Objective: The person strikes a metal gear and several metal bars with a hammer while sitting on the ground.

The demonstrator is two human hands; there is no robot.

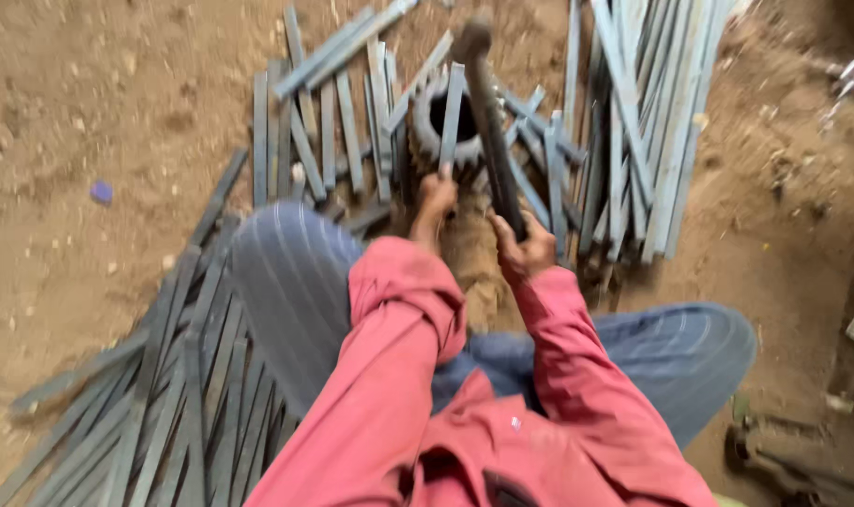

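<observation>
My left hand (435, 200) grips the near end of a flat grey metal strip (451, 113), whose far end lies across a toothed metal ring (429, 131) on the dirt. My right hand (526, 249) is closed around the handle of a hammer (488, 122), its head raised at the top of the view above the ring. Both arms wear red sleeves, and my knees in striped blue trousers sit on either side.
Loose grey metal strips (305, 141) lie scattered around the ring. A long bundle (643, 122) lies to the right, and another pile (174, 394) at the lower left. A small purple scrap (101, 192) sits on the sandy ground at left.
</observation>
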